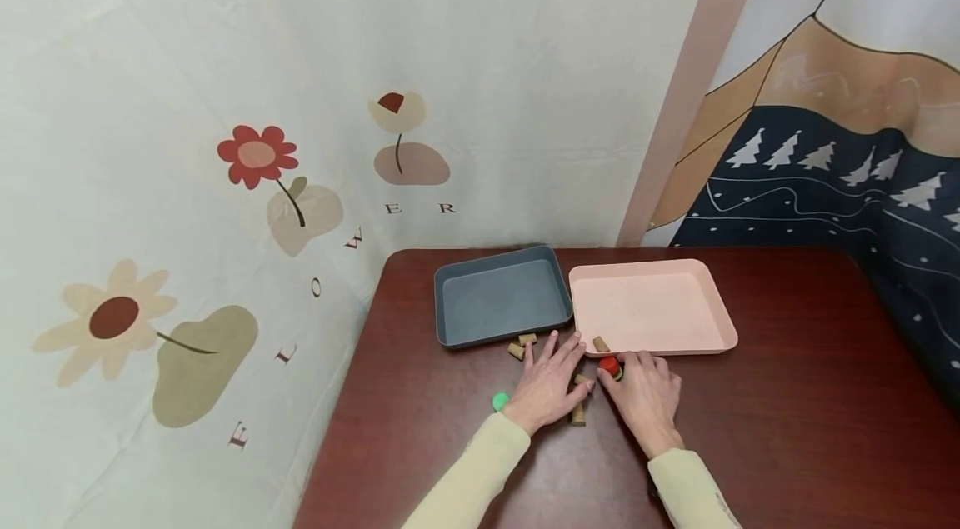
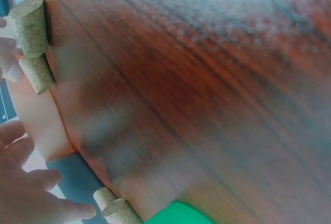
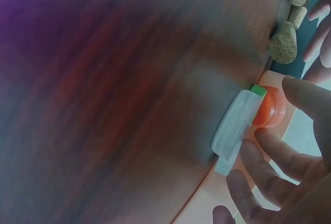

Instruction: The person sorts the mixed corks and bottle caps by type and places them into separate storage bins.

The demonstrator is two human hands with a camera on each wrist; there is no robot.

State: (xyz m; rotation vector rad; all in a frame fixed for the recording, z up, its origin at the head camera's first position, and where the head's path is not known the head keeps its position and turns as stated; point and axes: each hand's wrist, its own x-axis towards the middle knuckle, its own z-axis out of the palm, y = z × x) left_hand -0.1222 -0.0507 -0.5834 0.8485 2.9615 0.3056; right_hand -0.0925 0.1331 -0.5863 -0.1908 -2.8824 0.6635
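Two hands lie low on the dark wood desk [image 1: 787, 396], both in pale yellow sleeves. Left hand [image 1: 546, 383] is flat, fingers [image 1: 557, 346] spread wide and straight, gripping nothing; a green cap [image 1: 500, 401] sits just beside its wrist on the left. Betw. the hands lie two corks: one [image 1: 578, 414] nearer the person, another [image 1: 583, 381] just above it, close to the left hand's edge. Right hand [image 1: 647, 396] is curled over a red-orange cap [image 1: 609, 365], fingers [image 3: 305, 97] bent round it; in the right wrist view the cap [image 3: 270, 107] sits against a clear ribbed cap [image 3: 234, 128] w/ a bit of green at the join. Can't tell if the fingers actually pinch it or just touch.

Further out, two more corks [image 1: 522, 345] lie side by side just past the left fingertips, next to the front rim of the grey tray [image 1: 450, 321]. One cork [image 1: 601, 343] lies at the front left corner of the pink tray [image 1: 720, 321], just beyond the red-orange cap. Trays sit side by side, touching or nearly so, grey on left, pink on right. Behind: a flower-print cloth [image 1: 255, 154] and a mountain-print cloth [image 1: 847, 179].
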